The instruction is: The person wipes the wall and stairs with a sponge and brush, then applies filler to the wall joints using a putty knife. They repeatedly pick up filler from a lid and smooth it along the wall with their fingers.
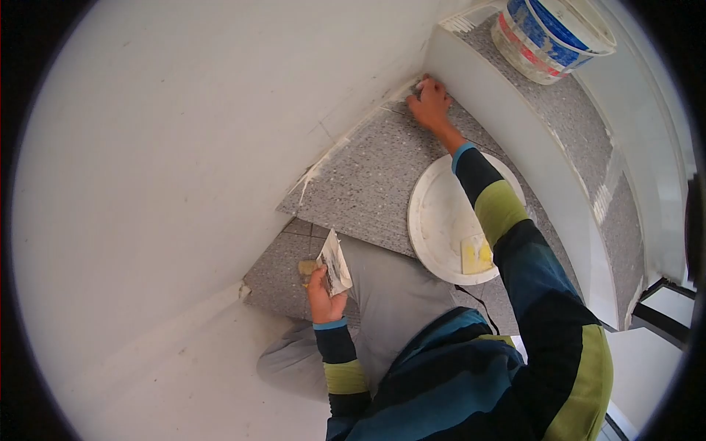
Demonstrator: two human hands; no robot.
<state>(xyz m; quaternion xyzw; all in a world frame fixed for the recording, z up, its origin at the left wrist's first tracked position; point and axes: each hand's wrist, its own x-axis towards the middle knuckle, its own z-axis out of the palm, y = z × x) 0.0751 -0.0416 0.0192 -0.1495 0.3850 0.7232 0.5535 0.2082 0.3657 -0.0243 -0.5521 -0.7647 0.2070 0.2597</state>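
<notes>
My left hand (pixel 323 294) is closed around a flat, pale scraper (pixel 334 264) with dark smears, held over the lower step near my knee. Farther up, my right hand (pixel 430 103) rests at the narrow far corner of the grey speckled step (pixel 353 176), where the wall meets the riser. Its fingers are bent, and whether something small is under them cannot be made out. White filler (pixel 316 170) runs along the joint between step and wall. Below my right forearm lies a round white lid (pixel 437 213) with a yellow-stained square piece (pixel 476 254) on it.
A white and blue bucket (pixel 548 44) stands on the higher step (pixel 566 110) at the upper right. The white riser (pixel 515 110) curves down the right side. A white wall (pixel 220 110) borders the step on the left. A dark cord (pixel 482 303) lies by my waist.
</notes>
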